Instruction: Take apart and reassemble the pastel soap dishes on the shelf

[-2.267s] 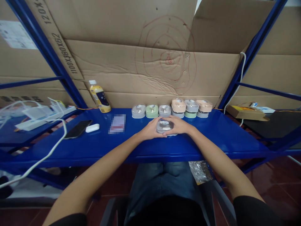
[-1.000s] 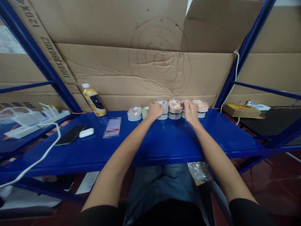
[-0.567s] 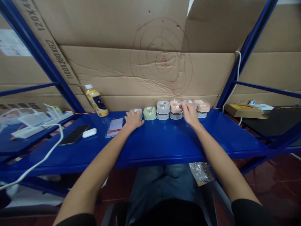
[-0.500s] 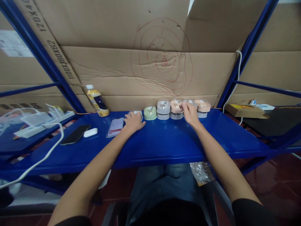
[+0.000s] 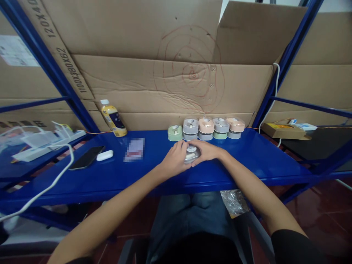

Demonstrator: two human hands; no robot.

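Note:
Between my left hand point(image 5: 175, 160) and my right hand point(image 5: 206, 151) I hold a grey rounded plastic case point(image 5: 191, 154), low over the blue steel shelf point(image 5: 242, 161). Fingers of both hands wrap its sides, and its lid with a pale clasp shows between them. Farther back, a single green case point(image 5: 175, 133) stands at the left end of a row. To its right are several two-high stacks: grey on grey point(image 5: 190, 128), peach on grey point(image 5: 206, 128), grey on green point(image 5: 220, 128) and peach on grey point(image 5: 235, 127). Neither hand touches the row.
Left of my hands lie a blurred card point(image 5: 134, 149), a white earbud case point(image 5: 104, 155), a black phone point(image 5: 86, 157) and a yellow bottle point(image 5: 113, 118). A white power strip point(image 5: 48, 140) with cables sits at the far left. Cardboard sheets line the back.
The grey case under my left hand at the row's left end is gone from there. A grey case now sits in both hands nearer me. My right hand has left the stacks.

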